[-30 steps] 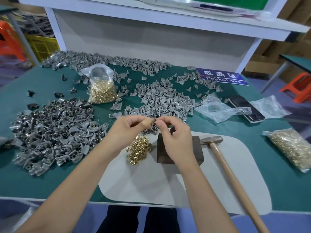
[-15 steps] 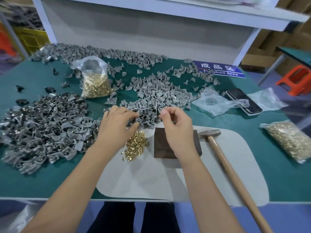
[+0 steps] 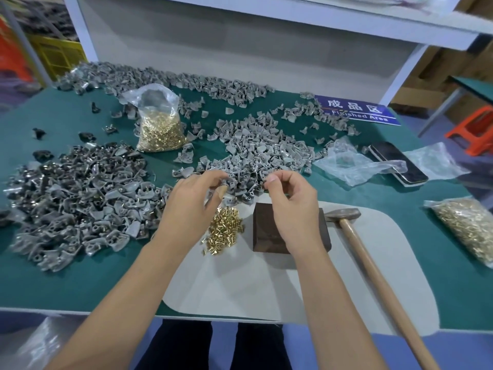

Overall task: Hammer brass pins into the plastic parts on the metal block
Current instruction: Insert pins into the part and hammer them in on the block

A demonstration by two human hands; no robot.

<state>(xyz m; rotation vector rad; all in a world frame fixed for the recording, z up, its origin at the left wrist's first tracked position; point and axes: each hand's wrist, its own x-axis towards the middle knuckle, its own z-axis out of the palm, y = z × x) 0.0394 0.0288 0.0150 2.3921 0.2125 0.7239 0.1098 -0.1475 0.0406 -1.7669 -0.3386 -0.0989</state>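
Open room is offered by the bare near part of the pale mat [image 3: 280, 287], from the table's front edge up to the metal block [image 3: 269, 233]. That approach is flanked on the left by the loose brass pins [image 3: 224, 228] and on the right by the hammer [image 3: 373, 265], whose handle is laid diagonally across the mat. The far side is closed off by the central heap of grey plastic parts [image 3: 256, 153]; the left is filled by a larger pile [image 3: 74, 198].

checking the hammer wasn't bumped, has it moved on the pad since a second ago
No. The hammer lies as before, its head just right of the metal block on the grey pad; only the camera shifted.
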